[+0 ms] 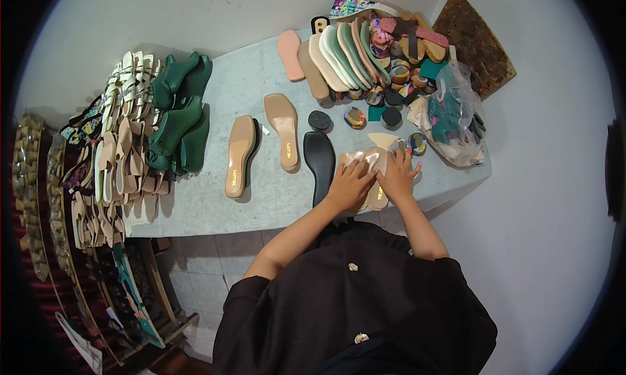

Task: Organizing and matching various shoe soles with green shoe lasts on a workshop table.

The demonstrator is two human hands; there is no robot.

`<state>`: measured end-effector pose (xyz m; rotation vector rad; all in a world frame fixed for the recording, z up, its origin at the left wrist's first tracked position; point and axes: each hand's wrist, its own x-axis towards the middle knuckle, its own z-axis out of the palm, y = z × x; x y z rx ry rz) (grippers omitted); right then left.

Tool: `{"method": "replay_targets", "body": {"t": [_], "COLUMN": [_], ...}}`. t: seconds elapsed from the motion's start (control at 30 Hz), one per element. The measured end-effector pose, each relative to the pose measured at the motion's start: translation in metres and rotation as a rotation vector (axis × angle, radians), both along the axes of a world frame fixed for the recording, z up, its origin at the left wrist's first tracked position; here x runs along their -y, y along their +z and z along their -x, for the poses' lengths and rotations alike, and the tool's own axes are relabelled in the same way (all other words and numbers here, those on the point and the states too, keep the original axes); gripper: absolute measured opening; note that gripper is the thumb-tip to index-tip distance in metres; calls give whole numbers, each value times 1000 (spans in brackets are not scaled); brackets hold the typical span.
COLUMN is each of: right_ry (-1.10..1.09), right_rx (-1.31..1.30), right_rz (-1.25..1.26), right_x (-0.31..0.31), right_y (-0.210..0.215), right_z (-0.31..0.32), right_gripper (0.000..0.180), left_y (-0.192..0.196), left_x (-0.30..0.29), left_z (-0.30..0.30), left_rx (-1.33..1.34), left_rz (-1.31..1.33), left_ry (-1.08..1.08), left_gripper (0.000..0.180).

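Observation:
At the table's front edge, my left hand point(353, 187) lies over tan insoles point(374, 199) with gold lettering, its fingers stretched out across the upper part. My right hand point(397, 177) rests on the right side of the same insoles, fingers spread. A shiny whitish patch point(360, 157) shows beyond my left fingertips. Part of the insoles is hidden beneath both hands. Just left of my left hand lies a black shoe sole point(319, 166). Farther left are a tan insole point(282, 127) and another tan insole on a dark sole point(241, 154).
Green shoe lasts point(179, 124) and stacked sandals point(124, 150) crowd the table's left end. A row of coloured insoles point(345, 55) stands at the back. Round heel pieces point(355, 117) lie nearer me, beside a clear plastic bag point(454, 107). A brown board point(475, 42) leans on the wall.

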<state>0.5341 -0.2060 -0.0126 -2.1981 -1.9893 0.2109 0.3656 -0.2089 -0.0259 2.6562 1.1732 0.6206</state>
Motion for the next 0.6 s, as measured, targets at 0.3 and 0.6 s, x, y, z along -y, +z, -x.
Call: {"method": "replay_targets", "body": {"t": [0.3,0.6], "right_ry": [-24,-202], "right_rx": [-85,-916], "right_rz": [-103,-69], "right_x": [2,16], "right_y": [-5,33], "right_z": [-14,-32], "right_gripper": [17,14], "left_y": [-2,-8], "left_x": [2,1], "left_z": [-5,-11], "left_rx": [-83,87], "left_rz": [-3,236], "left_ry": [234,315], "left_gripper": [43,36]}}
